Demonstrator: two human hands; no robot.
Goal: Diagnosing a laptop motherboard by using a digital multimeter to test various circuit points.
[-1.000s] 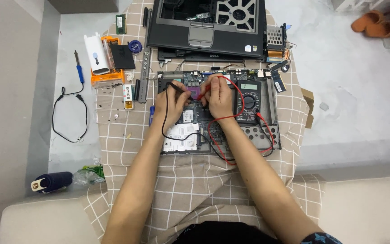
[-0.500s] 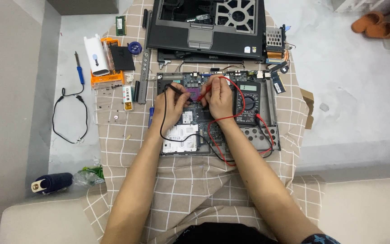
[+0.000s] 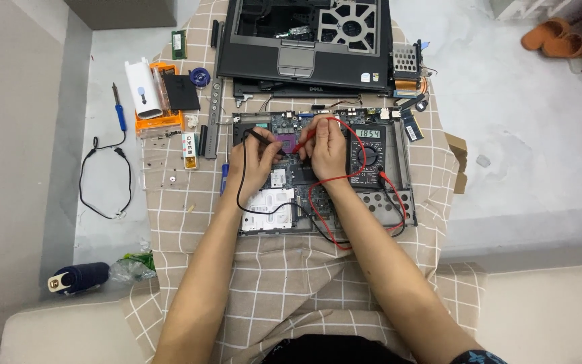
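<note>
From my remote seat this reads as a makeshift electronics repair spot on a home floor, not a proper workshop. A beige checked cloth [image 3: 291,283] is spread over grey flooring [image 3: 540,135] as the work surface. At top centre lies an opened laptop case [image 3: 304,40], below it a bare motherboard [image 3: 291,172] and a multimeter [image 3: 366,152]. A soldering iron [image 3: 119,114] lies at upper left, and orange slippers [image 3: 550,37] sit at upper right.

probe tips hidden under right hand [image 3: 328,145], laptop shell [image 3: 304,40] cut off
</note>
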